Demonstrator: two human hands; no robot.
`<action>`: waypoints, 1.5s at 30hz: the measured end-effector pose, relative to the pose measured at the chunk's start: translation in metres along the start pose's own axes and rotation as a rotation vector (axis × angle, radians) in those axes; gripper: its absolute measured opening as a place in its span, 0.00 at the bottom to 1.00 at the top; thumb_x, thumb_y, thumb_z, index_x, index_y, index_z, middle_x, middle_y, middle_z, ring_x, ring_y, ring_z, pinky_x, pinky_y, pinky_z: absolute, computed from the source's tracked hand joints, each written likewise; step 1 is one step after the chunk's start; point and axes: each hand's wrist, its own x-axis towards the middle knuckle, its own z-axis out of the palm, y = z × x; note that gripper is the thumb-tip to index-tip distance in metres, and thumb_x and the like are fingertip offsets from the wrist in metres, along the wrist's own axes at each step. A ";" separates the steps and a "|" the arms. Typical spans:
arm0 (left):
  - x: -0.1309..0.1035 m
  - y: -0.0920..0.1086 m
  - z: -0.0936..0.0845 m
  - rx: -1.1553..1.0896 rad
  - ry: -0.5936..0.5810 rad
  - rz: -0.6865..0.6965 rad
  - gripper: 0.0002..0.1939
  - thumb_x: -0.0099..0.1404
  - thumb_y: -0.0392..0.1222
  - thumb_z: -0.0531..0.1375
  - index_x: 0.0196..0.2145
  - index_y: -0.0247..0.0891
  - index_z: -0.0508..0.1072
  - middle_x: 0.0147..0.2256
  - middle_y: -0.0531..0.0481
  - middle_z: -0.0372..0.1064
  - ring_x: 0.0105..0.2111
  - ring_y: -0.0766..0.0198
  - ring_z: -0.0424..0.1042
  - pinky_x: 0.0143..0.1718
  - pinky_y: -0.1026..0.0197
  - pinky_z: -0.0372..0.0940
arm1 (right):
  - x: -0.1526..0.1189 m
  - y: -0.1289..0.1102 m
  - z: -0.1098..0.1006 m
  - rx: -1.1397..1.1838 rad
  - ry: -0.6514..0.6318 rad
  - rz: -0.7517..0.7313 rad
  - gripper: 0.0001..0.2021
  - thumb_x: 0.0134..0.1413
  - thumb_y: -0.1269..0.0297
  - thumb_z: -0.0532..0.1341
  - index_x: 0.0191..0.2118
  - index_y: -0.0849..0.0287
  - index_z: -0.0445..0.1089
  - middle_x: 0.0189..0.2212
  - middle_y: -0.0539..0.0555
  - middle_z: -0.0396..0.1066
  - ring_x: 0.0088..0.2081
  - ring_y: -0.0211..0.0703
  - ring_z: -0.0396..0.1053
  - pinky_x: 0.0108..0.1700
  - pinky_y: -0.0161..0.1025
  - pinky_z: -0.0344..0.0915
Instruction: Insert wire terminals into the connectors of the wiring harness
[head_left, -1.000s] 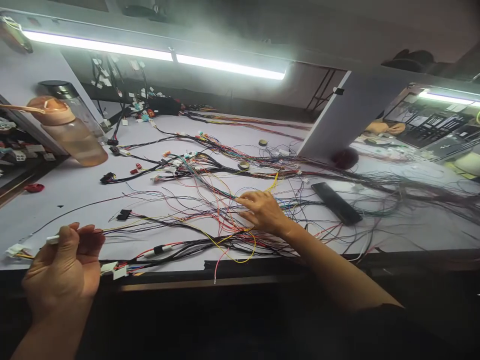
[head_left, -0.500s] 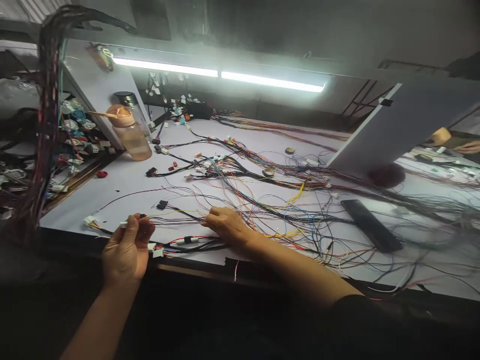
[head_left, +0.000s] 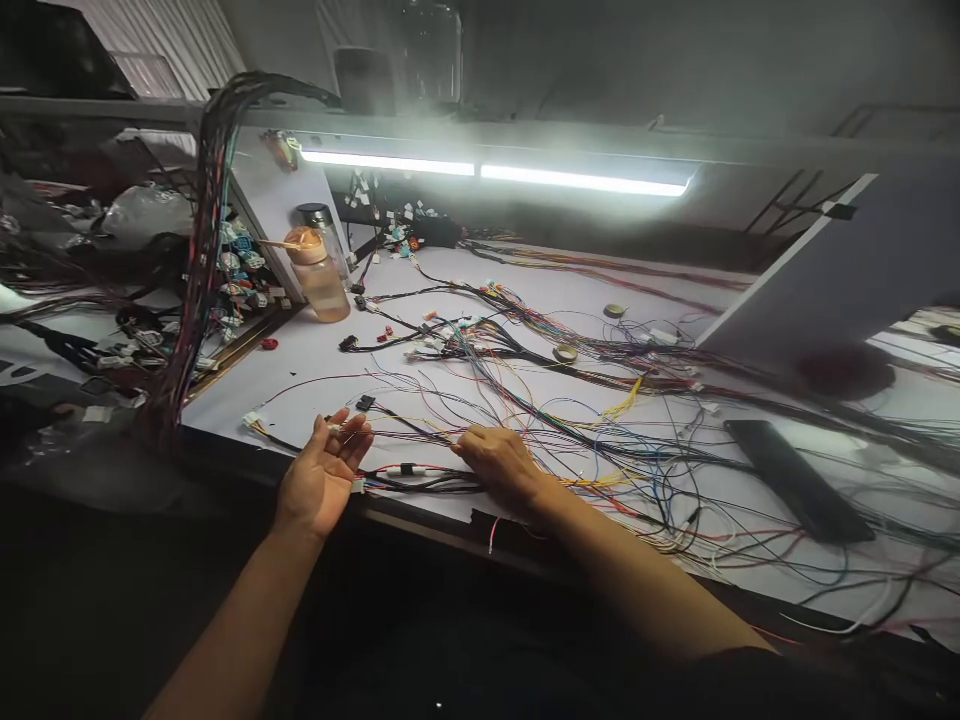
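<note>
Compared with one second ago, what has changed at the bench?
The right hand moved left and toward the near edge; the left hand moved right, closer to the black connector. The view swung left. Any grip change on the wires is unclear. The phone and orange-capped bottle stayed put.

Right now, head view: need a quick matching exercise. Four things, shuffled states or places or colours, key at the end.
1. Left hand
2. Right hand
3. Nearer bottle
4. Phone-like slab

A. Orange lid, standing upright
B. Back showing, fingers closed on thin wires
C. Lying on the right part of the table
D. Palm showing, small white connector between thumb and fingers

Pairs: 1-D, 2-B, 3-A, 4-C
</note>
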 end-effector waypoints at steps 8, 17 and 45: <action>-0.013 0.004 -0.007 0.037 0.109 0.009 0.16 0.70 0.45 0.53 0.34 0.32 0.76 0.31 0.44 0.75 0.33 0.64 0.76 0.40 0.61 0.74 | 0.002 -0.001 -0.003 0.037 -0.008 -0.039 0.15 0.68 0.61 0.53 0.31 0.60 0.69 0.27 0.50 0.70 0.26 0.34 0.62 0.29 0.36 0.45; 0.000 0.002 0.000 0.031 0.164 0.005 0.16 0.70 0.46 0.53 0.31 0.35 0.76 0.29 0.48 0.74 0.32 0.65 0.75 0.36 0.64 0.75 | 0.007 0.004 -0.004 0.011 -0.016 -0.019 0.16 0.67 0.58 0.54 0.29 0.59 0.69 0.27 0.49 0.70 0.24 0.33 0.61 0.27 0.35 0.46; -0.034 0.007 -0.022 0.015 0.305 -0.058 0.16 0.70 0.43 0.53 0.32 0.35 0.77 0.30 0.48 0.74 0.32 0.66 0.75 0.36 0.65 0.75 | 0.008 0.009 -0.005 0.301 0.045 -0.078 0.16 0.69 0.59 0.51 0.37 0.59 0.73 0.31 0.54 0.73 0.32 0.38 0.68 0.37 0.35 0.59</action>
